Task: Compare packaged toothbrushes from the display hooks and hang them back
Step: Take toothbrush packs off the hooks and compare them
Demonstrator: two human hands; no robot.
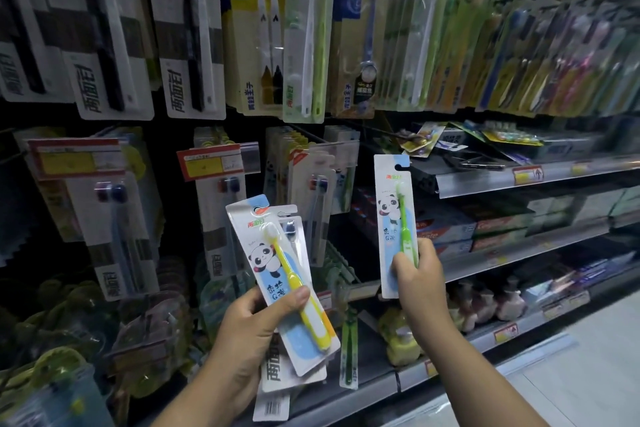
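Comparing step in hand. Left hand (pixel 256 326) gripped the yellow toothbrush pack (pixel 277 270) low down, thumb curled across its front and fingers behind. At least one more pack (pixel 277 374) was stacked under it in the same grip, a barcode end poking out below. Right hand (pixel 420 274) pinched the green toothbrush pack (pixel 393 218) near its lower end, thumb on the front, card upright, hang slot uppermost. Both packs were off the hooks, held side by side but apart, in front of the lower row of hanging packs (pixel 121 218) and near the shelf edge (pixel 485 180). Judged: nothing rehung yet. The next move would call for raising one pack, lining its top slot with a free hook end and sliding it on. The hook tips were dark and hard to pick out behind the price tags (pixel 207 165), so aiming could be fiddly. The left hand's stack would likely need separating first.
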